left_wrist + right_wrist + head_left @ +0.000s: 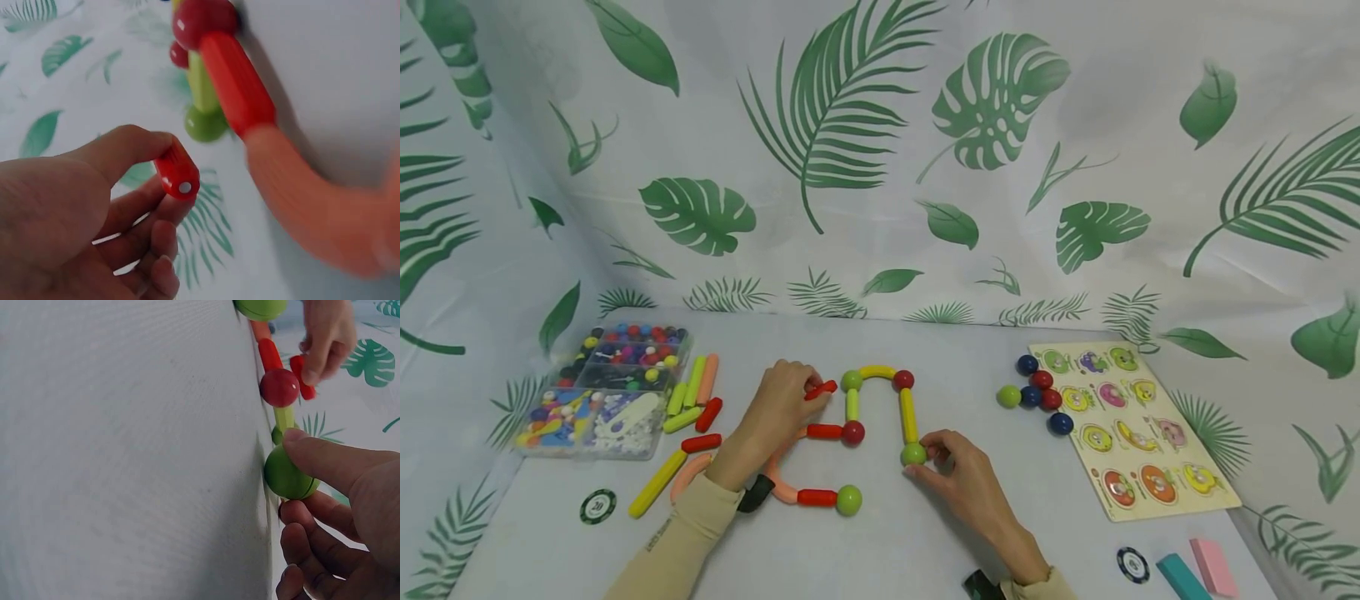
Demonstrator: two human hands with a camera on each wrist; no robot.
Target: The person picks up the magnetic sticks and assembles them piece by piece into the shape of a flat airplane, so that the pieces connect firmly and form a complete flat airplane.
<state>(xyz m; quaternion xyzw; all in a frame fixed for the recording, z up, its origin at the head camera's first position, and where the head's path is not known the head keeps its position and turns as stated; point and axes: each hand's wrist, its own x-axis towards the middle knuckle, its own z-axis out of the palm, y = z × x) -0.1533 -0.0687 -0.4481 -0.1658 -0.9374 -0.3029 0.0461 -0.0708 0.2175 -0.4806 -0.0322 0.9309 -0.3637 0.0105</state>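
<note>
My left hand pinches a short red rod between thumb and fingers, and a pale magnet dot shows on the rod's end. At the lower end of a long yellow rod, my right hand grips a green ball. From there a chain of pieces lies on the table: a dark red ball, a curved yellow piece, another green ball, a light green rod and a second red ball. A red rod and a curved orange piece continue it, partly behind my left forearm.
Loose coloured rods lie at the left beside a compartment box of beads. Several loose balls sit by a fruit puzzle board at the right. Round chips and two blocks lie nearer the front.
</note>
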